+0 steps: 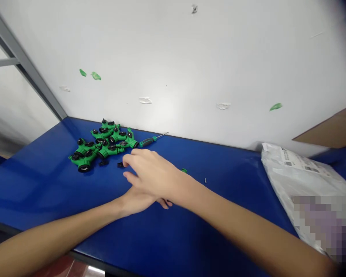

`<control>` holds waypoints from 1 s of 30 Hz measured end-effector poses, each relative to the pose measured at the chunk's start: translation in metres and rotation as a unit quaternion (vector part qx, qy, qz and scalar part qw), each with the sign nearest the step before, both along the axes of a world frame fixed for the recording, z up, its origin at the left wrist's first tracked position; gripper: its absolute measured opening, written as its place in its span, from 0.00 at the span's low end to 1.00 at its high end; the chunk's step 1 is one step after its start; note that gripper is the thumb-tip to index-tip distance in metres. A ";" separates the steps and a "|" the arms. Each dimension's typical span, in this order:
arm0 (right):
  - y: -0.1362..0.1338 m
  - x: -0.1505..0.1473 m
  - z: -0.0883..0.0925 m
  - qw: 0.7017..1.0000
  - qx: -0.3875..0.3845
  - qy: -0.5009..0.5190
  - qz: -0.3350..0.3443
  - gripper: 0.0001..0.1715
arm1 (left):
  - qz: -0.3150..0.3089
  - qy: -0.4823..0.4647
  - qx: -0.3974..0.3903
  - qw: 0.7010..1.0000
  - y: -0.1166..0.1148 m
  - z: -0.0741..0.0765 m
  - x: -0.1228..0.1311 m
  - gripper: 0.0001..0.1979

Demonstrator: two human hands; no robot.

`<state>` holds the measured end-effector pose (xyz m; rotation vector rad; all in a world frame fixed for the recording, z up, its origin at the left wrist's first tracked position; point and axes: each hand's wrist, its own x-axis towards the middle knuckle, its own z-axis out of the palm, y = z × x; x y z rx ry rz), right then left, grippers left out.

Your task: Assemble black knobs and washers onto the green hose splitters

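My right hand [150,171] crosses over my left hand above the blue table. Its thumb and forefinger are apart, with nothing visible between them, close to a small black part [120,164]. Beneath it, my left hand [137,202] is mostly covered; only a few fingertips show past the right wrist, and whether it holds anything is hidden. Left of the hands lies a group of green hose splitters [105,149] with black valve levers. Another small black part [103,163] lies in front of them. Part of a green piece [184,170] peeks out behind my right wrist.
A green and black screwdriver [147,142] lies near the white wall [184,77]. One small screw [205,180] rests on the blue table [230,165] right of my hands. A white plastic package [282,177] sits at the right, and a grey metal frame [31,69] stands at the left.
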<state>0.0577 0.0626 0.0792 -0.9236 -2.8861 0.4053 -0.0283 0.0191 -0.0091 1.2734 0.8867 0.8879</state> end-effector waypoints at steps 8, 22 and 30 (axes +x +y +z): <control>0.052 -0.063 -0.027 0.993 -0.057 -0.077 0.075 0.09 | 0.017 -0.050 -0.094 0.994 0.004 0.002 0.006 0.28; 0.000 0.117 -0.023 0.878 -0.222 0.368 -0.211 0.13 | 0.021 -0.093 -0.073 0.993 -0.003 -0.007 0.008 0.19; -0.040 0.120 -0.045 0.811 -0.293 0.450 -0.233 0.10 | 0.012 -0.023 -0.016 1.000 -0.011 -0.004 0.007 0.13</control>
